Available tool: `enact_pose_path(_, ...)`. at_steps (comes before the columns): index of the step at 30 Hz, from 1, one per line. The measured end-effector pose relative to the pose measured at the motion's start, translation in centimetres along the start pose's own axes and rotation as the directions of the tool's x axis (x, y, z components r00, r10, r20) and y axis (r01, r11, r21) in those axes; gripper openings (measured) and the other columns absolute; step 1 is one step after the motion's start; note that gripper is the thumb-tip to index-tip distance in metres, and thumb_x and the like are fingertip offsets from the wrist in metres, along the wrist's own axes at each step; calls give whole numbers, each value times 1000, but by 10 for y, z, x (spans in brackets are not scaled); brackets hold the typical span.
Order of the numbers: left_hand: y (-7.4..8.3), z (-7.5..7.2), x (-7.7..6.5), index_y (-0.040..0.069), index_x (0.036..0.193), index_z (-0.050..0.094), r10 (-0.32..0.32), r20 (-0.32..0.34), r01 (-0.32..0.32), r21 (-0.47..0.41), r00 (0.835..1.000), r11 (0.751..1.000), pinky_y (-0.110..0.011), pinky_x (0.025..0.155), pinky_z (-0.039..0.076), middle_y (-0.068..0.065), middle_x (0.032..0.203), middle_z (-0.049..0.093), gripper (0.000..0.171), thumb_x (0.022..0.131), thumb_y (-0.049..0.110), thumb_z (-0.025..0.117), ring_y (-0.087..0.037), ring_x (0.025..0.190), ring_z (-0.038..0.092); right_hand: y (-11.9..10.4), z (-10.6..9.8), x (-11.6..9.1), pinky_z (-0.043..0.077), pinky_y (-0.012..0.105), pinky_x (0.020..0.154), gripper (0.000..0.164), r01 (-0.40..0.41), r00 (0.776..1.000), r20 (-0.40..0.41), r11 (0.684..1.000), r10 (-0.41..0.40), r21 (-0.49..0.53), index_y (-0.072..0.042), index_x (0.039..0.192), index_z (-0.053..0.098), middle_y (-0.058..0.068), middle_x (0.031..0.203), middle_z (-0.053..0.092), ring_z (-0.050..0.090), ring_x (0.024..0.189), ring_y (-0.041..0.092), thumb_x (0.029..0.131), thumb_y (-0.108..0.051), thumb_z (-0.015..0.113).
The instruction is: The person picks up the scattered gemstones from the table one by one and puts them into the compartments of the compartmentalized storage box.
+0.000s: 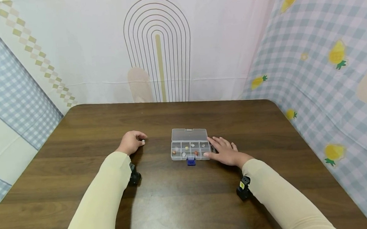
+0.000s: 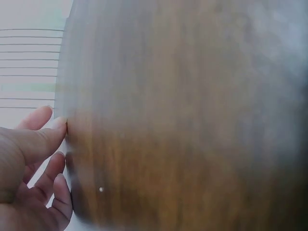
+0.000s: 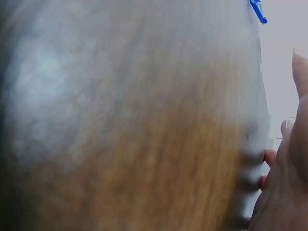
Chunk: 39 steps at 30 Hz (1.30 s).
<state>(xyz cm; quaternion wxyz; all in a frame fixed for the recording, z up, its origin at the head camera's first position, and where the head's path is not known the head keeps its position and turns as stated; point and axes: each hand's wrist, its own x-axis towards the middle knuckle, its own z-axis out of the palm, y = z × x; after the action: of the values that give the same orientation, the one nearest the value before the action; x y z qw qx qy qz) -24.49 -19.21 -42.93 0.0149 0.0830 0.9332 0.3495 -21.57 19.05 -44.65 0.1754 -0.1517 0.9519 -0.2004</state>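
A clear plastic compartment box (image 1: pixel 190 149) sits mid-table with its lid (image 1: pixel 189 134) swung back and a blue clasp (image 1: pixel 191 161) at the front. Several small white, yellowish and reddish-brown pieces lie in its compartments. To its left, my left hand (image 1: pixel 131 142) pinches a small white piece (image 1: pixel 143 141) between thumb and curved index finger. In the left wrist view the thumb (image 2: pixel 41 142) hides that piece. My right hand (image 1: pixel 226 152) touches the box's right side, its fingers spread and fairly straight, with the thumb at the front right corner.
Box and hands are on a brown wood-grain table (image 1: pixel 163 199) with rounded far corners. A tiny white speck (image 2: pixel 101 189) shows on the table in the left wrist view. Behind hangs a white patterned cloth (image 1: pixel 97 46); a checked cloth (image 1: pixel 314 85) borders the right.
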Motion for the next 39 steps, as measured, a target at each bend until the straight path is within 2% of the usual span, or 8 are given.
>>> enact_pose_path(8,0,2,1,-3,105,70,-29,-8,29,-9,1000,1000,-48,93,45,-20,107,66,17,88,-1,66,-35,102,59,-4,-3,-5,-2,67,109,94,2,1000,0,1000,-2,2,-28,157,8,8,162,6,-2,147,33,84,-81,34)
enact_pose_path(16,-2,4,1,-3,100,71,-15,-17,15,0,1000,1000,-48,92,46,-18,103,67,13,88,-1,66,-35,101,60,3,1,1,-2,68,109,98,-3,1000,-5,1000,3,0,-29,157,9,5,162,6,-2,148,33,80,-85,34)
enact_pose_path(24,-4,5,2,-3,96,72,11,-29,-10,43,1000,999,-48,94,44,-19,101,67,11,90,0,64,-36,103,59,1,0,0,-2,67,109,96,-2,1000,-3,1000,2,7,-29,156,10,5,162,6,-2,148,32,81,-83,36)
enact_pose_path(31,-3,2,0,-4,96,71,19,-70,-15,59,997,998,-48,92,44,-21,103,64,11,90,-1,62,-36,100,57,0,0,0,-3,67,109,95,0,1000,-2,1000,0,5,-28,157,9,6,162,6,-2,148,33,83,-81,36)
enact_pose_path(39,2,0,-2,-6,98,69,48,-139,-44,35,989,998,-46,86,46,-23,104,63,12,90,-1,62,-36,95,58,0,0,-1,-3,67,109,94,3,1000,2,1000,-3,16,-28,157,9,6,162,5,-2,147,33,83,-81,37)
